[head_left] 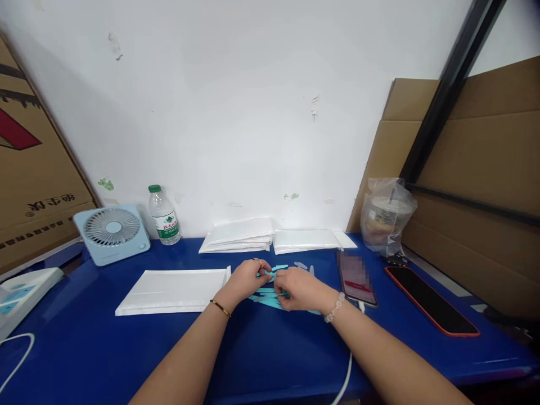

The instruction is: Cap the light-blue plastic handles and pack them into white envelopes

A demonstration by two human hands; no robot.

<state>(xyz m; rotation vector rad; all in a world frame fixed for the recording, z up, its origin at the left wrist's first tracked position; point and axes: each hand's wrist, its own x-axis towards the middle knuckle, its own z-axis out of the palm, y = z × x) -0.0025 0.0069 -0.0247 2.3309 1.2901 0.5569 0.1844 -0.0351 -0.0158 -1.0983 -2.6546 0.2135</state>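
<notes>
My left hand (247,279) is closed in a pinch, its fingertips on a thin teal strip. Close beside it, my right hand (300,288) has its fingers closed at the other end of the same small strip, partly hiding it. Below and between the hands lie several flat teal strips (266,299) in a loose pile on the blue table. A few more pale strips (300,265) lie just beyond my right hand. Left of my left hand lies a white padded envelope (172,289), flat on the table.
Stacked white envelopes (238,233) and more envelopes (306,240) lie against the wall. A fan (112,232) and water bottle (164,216) stand left. Right are a phone with a cable (356,278), a red-edged phone (430,301) and a bagged drink cup (386,216).
</notes>
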